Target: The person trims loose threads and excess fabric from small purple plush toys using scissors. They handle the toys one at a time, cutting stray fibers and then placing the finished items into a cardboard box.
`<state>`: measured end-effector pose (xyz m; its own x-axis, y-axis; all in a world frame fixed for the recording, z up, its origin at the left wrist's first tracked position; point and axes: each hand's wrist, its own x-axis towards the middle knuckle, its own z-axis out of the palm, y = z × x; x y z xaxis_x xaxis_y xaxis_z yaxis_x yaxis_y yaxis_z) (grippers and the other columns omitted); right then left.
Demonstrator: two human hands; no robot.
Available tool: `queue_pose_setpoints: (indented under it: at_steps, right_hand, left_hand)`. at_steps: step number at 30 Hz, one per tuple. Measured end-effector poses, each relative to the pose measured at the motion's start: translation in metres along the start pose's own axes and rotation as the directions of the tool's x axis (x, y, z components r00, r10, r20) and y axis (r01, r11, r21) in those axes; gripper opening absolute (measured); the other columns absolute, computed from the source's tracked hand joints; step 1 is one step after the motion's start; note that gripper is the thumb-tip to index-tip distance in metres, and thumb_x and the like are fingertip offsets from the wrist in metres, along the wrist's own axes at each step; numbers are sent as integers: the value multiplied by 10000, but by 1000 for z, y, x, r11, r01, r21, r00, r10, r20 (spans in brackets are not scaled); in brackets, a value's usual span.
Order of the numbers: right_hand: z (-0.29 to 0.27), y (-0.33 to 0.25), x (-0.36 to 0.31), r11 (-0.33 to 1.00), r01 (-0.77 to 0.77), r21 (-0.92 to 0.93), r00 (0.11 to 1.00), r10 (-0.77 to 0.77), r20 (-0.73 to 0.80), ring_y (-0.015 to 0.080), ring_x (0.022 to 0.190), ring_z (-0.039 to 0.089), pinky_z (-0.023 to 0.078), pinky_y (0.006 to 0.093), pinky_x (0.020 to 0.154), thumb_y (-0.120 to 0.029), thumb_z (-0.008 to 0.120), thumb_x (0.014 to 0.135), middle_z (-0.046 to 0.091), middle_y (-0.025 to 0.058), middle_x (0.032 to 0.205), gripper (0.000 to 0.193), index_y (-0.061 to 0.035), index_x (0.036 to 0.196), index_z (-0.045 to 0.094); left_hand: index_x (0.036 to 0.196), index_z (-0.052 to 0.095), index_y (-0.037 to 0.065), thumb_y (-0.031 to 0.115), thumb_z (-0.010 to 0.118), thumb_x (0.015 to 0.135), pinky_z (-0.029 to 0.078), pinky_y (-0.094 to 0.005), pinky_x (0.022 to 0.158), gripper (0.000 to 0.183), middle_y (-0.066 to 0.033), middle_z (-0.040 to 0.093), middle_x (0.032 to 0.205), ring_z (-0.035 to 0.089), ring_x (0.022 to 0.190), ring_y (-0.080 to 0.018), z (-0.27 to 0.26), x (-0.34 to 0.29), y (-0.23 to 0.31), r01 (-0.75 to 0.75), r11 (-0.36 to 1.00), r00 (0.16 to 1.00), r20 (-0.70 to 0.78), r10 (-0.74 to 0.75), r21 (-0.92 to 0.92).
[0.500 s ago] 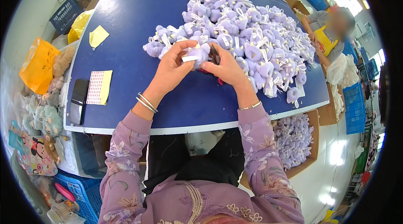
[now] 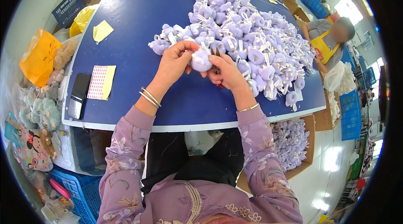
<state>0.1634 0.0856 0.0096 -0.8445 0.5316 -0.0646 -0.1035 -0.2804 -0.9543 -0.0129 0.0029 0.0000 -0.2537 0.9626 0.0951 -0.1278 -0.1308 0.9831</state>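
Observation:
A small lavender plush piece (image 2: 201,60) is pinched between my two hands above the near part of the table. My left hand (image 2: 174,63) grips its left side with thumb and fingers. My right hand (image 2: 229,73) presses its right side with the thumb and also holds a pair of scissors (image 2: 216,52), whose dark blade tips point up; a bit of red shows below that palm. Beyond my hands lies a big heap of similar lavender plush pieces (image 2: 256,35) with white tags and loops. My fingers partly hide the held piece.
To the left lie a black phone (image 2: 78,96), a sticker sheet (image 2: 100,82) and a yellow paper (image 2: 103,31). A cardboard box (image 2: 310,140) of lavender pieces stands below the table's right edge. Another person (image 2: 329,39) sits at the right side. Blue crates (image 2: 77,194) stand lower left.
The plush piece has been turned in my fingers; its white tag no longer shows and a round fluffy side faces me. The scissor blades now stand out above my right hand.

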Motion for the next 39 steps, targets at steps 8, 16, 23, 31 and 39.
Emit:
queue_pose_setpoints:
  at_steps: [8,16,23,31,39]
  right_hand:
    - [-16,3,3,997,-66,36,990,70,-124,45,404,321,254,217,371,-185,449,955,582,73,682,230,-6,1007,583]
    - [-5,2,3,998,8,-56,988,-16,-151,33,436,353,283,202,391,-98,515,909,596,75,752,320,23,1205,531]
    - [5,-2,3,884,-40,-465,969,-78,-232,14,483,405,295,192,408,-108,610,867,608,20,717,193,-11,1033,596]
    - [-8,-15,-7,961,130,-244,919,-209,-335,61,481,461,317,219,408,-129,677,829,618,36,676,111,-51,822,598]
    - [-50,-41,-25,887,450,106,883,-424,-203,10,409,275,199,188,367,-321,533,965,616,13,767,391,-22,1215,572]
  left_hand:
    - [1204,564,-6,152,492,980,549,-252,666,283,-89,654,986,661,800,-157,7,-2,4,88,987,992,106,-74,-132]
    - [1132,576,-17,271,442,1014,566,-237,637,339,-94,670,958,676,782,-136,-4,6,-12,182,948,982,97,-162,-262]
    - [1143,562,-16,264,440,1011,571,-230,583,333,-102,668,939,672,689,-141,-7,7,-13,240,914,971,73,-229,-327]
    - [1148,583,34,208,487,980,508,-221,544,260,-63,659,964,650,671,-120,-11,9,-1,41,998,991,-125,-47,-45]
    - [1254,568,60,288,728,798,409,-418,996,535,-174,461,1370,436,1255,-311,-59,29,-23,-136,418,839,-120,531,898]
